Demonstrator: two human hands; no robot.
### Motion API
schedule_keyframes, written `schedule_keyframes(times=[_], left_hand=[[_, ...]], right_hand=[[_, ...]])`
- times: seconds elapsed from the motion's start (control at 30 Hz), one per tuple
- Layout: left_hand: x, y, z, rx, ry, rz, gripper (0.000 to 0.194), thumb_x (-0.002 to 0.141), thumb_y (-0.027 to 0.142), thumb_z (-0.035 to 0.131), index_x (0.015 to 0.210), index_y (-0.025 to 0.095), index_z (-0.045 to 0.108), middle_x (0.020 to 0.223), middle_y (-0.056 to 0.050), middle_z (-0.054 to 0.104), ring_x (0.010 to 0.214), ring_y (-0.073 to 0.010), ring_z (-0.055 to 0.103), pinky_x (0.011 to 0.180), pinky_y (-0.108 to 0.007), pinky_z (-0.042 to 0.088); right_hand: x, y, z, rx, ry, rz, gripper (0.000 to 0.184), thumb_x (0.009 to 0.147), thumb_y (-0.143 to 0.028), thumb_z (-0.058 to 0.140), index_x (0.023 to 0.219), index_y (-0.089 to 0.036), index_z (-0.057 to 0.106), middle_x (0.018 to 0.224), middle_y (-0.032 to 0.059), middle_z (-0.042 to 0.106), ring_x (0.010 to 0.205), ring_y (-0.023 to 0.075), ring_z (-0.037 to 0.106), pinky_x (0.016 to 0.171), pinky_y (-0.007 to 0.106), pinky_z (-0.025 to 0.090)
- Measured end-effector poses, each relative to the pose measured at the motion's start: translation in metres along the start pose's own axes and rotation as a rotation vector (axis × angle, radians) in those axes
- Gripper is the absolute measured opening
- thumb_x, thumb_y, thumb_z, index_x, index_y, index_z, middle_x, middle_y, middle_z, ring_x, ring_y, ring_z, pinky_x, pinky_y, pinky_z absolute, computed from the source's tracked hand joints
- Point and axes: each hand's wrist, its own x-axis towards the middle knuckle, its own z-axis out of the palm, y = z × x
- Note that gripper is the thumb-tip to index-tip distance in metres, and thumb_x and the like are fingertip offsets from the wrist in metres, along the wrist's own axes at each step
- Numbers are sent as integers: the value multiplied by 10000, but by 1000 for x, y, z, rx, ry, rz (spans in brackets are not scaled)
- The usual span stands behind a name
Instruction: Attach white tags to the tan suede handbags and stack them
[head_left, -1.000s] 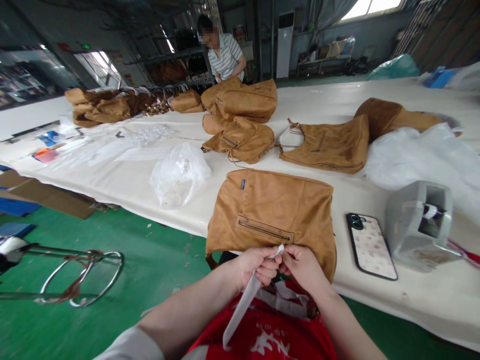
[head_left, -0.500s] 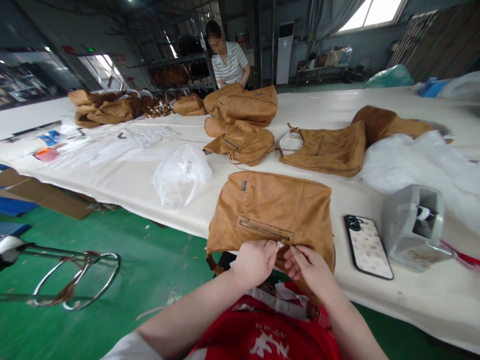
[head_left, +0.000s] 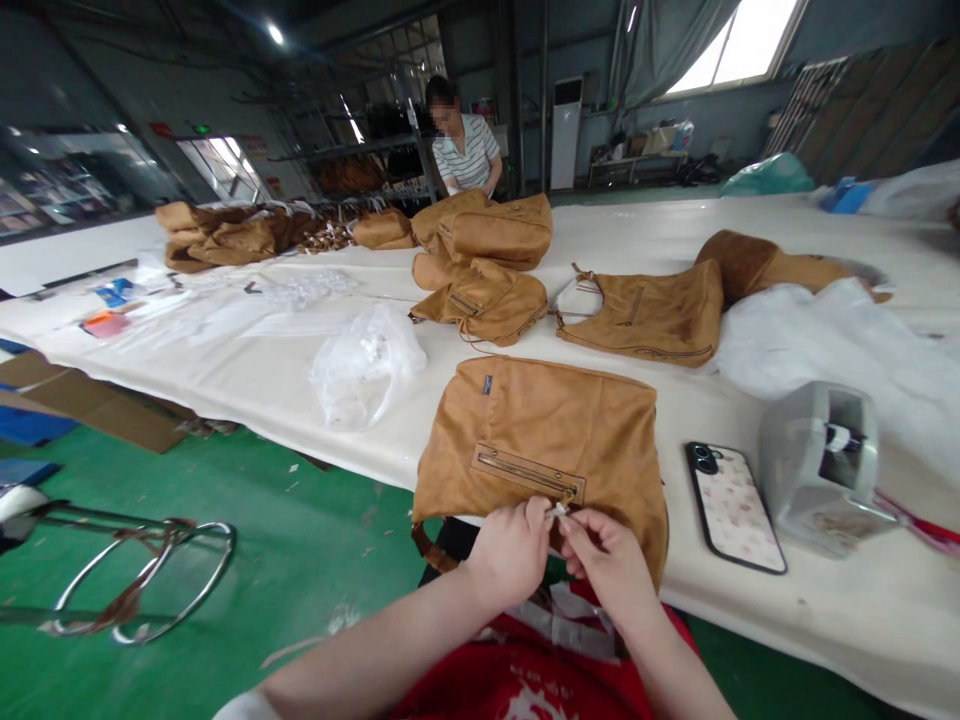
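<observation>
A tan handbag lies flat on the table right in front of me, its zipped pocket facing up and its strap hanging at the near left edge. Just below the right end of the zip, my left hand is closed, thumb and fingers pinching a small white piece. My right hand pinches that same piece from the other side. The piece sits close to the zip pull; whether it is wrapped around it I cannot tell.
Right of the bag lie a phone and a grey tape dispenser. Clear plastic bags and more tan bags are farther back. A co-worker stands across the table. A metal-framed stool is at lower left.
My right hand has come in against my left, and both now meet at the white piece. The whole view has shifted slightly downward in the picture.
</observation>
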Motion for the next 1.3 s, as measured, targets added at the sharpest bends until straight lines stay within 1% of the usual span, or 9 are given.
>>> schedule_keyframes(times=[0.17, 0.3, 0.57, 0.7, 0.77, 0.87, 1.03, 1.13, 1.3], left_hand=[[6, 0, 3, -608, -17, -217, 208, 960, 278, 351, 811, 197, 471, 745, -24, 535, 717, -181, 539, 682, -291, 400], [15, -7, 2, -1244, -291, -401, 309, 907, 458, 424, 731, 204, 433, 578, 69, 314, 482, -99, 286, 491, -220, 264], [18, -23, -20, -1878, -883, -396, 176, 812, 247, 508, 664, 189, 430, 469, 99, 164, 413, -82, 48, 398, -178, 84], [3, -13, -9, -1754, -1006, -389, 461, 915, 495, 352, 718, 160, 599, 462, 14, 426, 375, -111, 322, 391, -202, 254], [-5, -17, -4, -1571, -888, -267, 632, 893, 653, 322, 787, 138, 673, 647, -71, 629, 532, -153, 551, 526, -260, 428], [-11, -49, -12, -1215, -355, -169, 607, 838, 688, 472, 824, 131, 712, 824, -92, 707, 757, -185, 649, 755, -309, 495], [-9, -140, -42, -794, 551, -599, 518, 870, 585, 449, 1025, 130, 642, 1054, -141, 693, 1021, -259, 636, 916, -389, 493], [-11, -170, -44, -734, 583, -670, 515, 785, 538, 587, 1090, 124, 590, 1072, -157, 677, 1052, -286, 626, 956, -423, 471], [-15, -168, -31, -766, 456, -641, 582, 656, 524, 712, 1057, 117, 599, 878, -114, 704, 868, -289, 672, 851, -441, 527]], right_hand=[[1, 15, 7, 108, 43, 0, 482, 697, -665, 669, 688, -186, 608, 550, -4, 592, 452, 123, 530, 440, 223, 419], [2, 14, 8, 94, 34, -54, 499, 725, -680, 643, 711, -181, 629, 553, -9, 576, 459, 123, 522, 451, 228, 419], [6, 5, 9, -49, 73, -88, 514, 792, -691, 571, 632, -203, 587, 543, 5, 588, 493, 155, 524, 476, 258, 433], [7, 2, 2, -264, 57, -129, 543, 849, -696, 472, 616, -219, 582, 578, 33, 634, 541, 188, 576, 520, 273, 452], [3, 1, -8, -340, 38, -138, 528, 870, -681, 446, 667, -223, 614, 608, 36, 654, 560, 198, 603, 546, 278, 463], [-7, 0, -31, -420, 140, -153, 492, 872, -663, 457, 729, -230, 641, 655, 38, 676, 609, 212, 635, 594, 289, 476], [-14, -5, -71, -561, 572, -179, 464, 826, -662, 513, 894, -234, 681, 863, 74, 716, 726, 249, 656, 643, 328, 486], [-6, -3, -82, -701, 715, -316, 525, 814, -648, 519, 1073, -216, 666, 1056, 118, 672, 803, 265, 645, 684, 365, 502], [9, 11, -86, -766, 561, -268, 621, 827, -614, 498, 1269, -185, 570, 1084, 120, 652, 658, 218, 615, 680, 399, 524]])
